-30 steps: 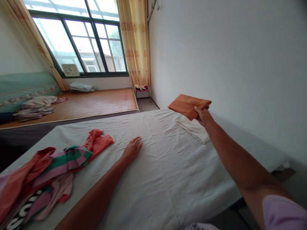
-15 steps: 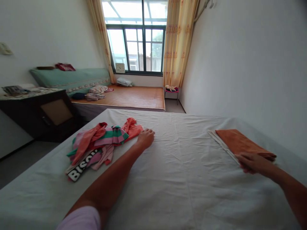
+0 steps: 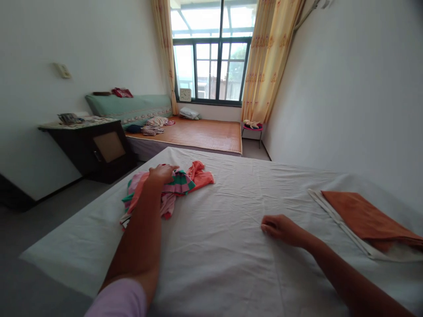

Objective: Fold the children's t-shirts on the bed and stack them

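Clothes pile (image 3: pixel 180 184) sits just left of centre in the frame, on the white bed sheet (image 3: pixel 231 255), and my left hand (image 3: pixel 161 172) is lying right on top of it. The fingers are bent down over the cloth, but from this angle I honestly can't tell if they've pinched anything or are just resting there.

Handling-wise I'd guess it's all light, floppy stuff: thin fabric, no stiffness, nothing breakable. It's tangled though, so grabbing from the middle would probably drag several pieces up at once. The best spot to take hold looks like the orange-red bit poking out on the right side of the heap, since it lies free on the sheet.

Looks: a rumpled mix of orange-red, a green-and-pink striped piece on top, and pale pink underneath, all bunched together with no clear edges.

My right hand (image 3: pixel 280 228) is at lower right of centre, half curled on the sheet, holding nothing. Over at the right edge there's a folded orange cloth (image 3: pixel 366 218) stacked on a white folded piece (image 3: pixel 333 216), well apart from the pile.
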`<state>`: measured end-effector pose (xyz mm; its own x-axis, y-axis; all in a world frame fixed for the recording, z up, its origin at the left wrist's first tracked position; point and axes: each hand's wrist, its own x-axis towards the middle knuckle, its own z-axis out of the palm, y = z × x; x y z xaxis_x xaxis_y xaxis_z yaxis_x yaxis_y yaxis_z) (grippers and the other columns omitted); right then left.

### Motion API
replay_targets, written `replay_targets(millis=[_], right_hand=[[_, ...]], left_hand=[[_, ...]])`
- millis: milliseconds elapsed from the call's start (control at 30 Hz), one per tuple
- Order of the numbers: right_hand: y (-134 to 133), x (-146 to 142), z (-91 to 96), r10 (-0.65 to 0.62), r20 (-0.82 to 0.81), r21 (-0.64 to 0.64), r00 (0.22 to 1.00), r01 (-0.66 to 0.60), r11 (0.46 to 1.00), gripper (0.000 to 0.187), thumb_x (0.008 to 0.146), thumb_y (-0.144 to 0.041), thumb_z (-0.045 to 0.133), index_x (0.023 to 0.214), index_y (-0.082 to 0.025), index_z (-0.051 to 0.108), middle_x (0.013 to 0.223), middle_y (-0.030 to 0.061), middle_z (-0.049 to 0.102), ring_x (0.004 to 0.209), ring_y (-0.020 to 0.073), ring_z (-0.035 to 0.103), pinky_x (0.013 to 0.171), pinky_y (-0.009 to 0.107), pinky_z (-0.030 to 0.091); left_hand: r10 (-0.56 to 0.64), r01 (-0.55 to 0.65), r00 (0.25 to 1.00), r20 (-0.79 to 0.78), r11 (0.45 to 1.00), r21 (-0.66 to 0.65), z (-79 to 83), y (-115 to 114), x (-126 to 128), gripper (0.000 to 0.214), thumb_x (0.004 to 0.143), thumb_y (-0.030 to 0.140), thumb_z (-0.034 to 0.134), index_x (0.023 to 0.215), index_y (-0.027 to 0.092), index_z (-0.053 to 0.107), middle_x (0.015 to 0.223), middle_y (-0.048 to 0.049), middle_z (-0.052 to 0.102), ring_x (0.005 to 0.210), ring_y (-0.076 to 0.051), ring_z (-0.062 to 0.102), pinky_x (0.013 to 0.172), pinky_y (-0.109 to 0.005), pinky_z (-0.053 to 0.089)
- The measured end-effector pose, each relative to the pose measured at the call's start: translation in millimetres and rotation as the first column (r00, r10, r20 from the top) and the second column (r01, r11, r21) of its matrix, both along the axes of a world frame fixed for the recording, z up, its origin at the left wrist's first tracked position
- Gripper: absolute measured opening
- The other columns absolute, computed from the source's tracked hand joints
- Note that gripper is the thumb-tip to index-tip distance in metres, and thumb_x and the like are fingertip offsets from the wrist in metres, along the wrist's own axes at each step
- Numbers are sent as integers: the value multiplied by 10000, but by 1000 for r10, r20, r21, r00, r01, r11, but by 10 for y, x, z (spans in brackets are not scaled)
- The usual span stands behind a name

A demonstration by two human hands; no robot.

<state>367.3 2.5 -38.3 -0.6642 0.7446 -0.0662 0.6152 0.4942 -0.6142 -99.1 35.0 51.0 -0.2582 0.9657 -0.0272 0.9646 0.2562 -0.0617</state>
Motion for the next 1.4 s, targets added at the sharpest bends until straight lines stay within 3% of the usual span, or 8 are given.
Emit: replay_targets(millis=[233, 367, 567, 667, 900, 1000, 1167, 1400], right_hand=[[24, -32, -202, -143, -76, 30, 987, 145, 989, 299, 902, -401, 431, 748, -194, 583, 578, -16, 602, 521, 122, 507, 562, 246, 383], [19, -29, -204, -193, -159, -36, 968, 190, 981, 293, 898, -423, 454, 779, -191, 587, 605, -15, 607, 504, 112, 514, 543, 242, 406], [-73, -570, 45, -183, -517, -143, 836, 126, 982, 646, 693, -432, 735, 1261, -262, 477, 1085, 67, 642, 735, 152, 636, 533, 247, 492], [29, -807, 114, -318, -647, -299, 693, 153, 942, 435, 702, -482, 711, 1010, -195, 602, 822, 48, 669, 686, 167, 638, 515, 253, 505], [889, 78, 393, -507, -847, -519, -158, 452, 725, 164, 698, -302, 688, 775, -199, 585, 690, -25, 670, 586, 87, 626, 471, 151, 459], [1061, 572, 327, -423, -846, -532, -323, 502, 681, 182, 808, -379, 597, 904, -225, 593, 889, -10, 718, 657, 78, 663, 500, 143, 491], [987, 655, -216, -699, -708, -635, -104, 527, 565, 289, 766, -460, 653, 836, -183, 608, 816, 30, 734, 561, 93, 649, 409, 144, 473], [1010, 589, -450, -700, -710, -524, 83, 601, 603, 326, 736, -498, 655, 782, -175, 638, 778, 36, 733, 504, 79, 606, 383, 140, 451]], left_hand=[[-98, 103, 994, -41, 977, 184, -111, 109, 210, 290, 859, 271, 449, 998, 273, 703, 1074, -98, 694, 1069, -308, 582, 988, -579, 281], [-220, 48, 951, 216, 798, 601, 224, 26, 538, 373, 917, 300, 353, 1132, 199, 641, 1015, -103, 700, 982, -261, 622, 889, -397, 429], [-834, 339, 358, 419, 535, 774, 311, -312, 1721, 383, 948, 288, 343, 1233, 186, 578, 1152, -46, 661, 1058, -189, 600, 953, -304, 445], [-882, 605, 231, 411, 461, 649, 104, -393, 2129, 405, 942, 270, 375, 1320, 222, 512, 1261, -34, 610, 1165, -200, 551, 1010, -304, 414], [-727, 638, 649, 225, 681, 360, -145, -150, 1741, 617, 884, 397, 521, 1452, 278, 310, 1440, -85, 445, 1291, -283, 437, 1075, -448, 332], [-614, 578, 780, 119, 780, 238, -245, -43, 1585, 650, 793, 378, 660, 1387, 287, 413, 1455, -119, 419, 1331, -355, 370, 1087, -567, 250], [-480, 483, 873, 90, 875, -18, -523, 106, 1493, 635, 732, 413, 706, 1323, 314, 498, 1491, -141, 363, 1343, -425, 308, 976, -705, 275], [-227, 228, 974, 7, 973, -43, -647, 291, 995, 393, 828, 292, 508, 1208, 311, 607, 1460, -120, 403, 1299, -429, 350, 895, -653, 380]])
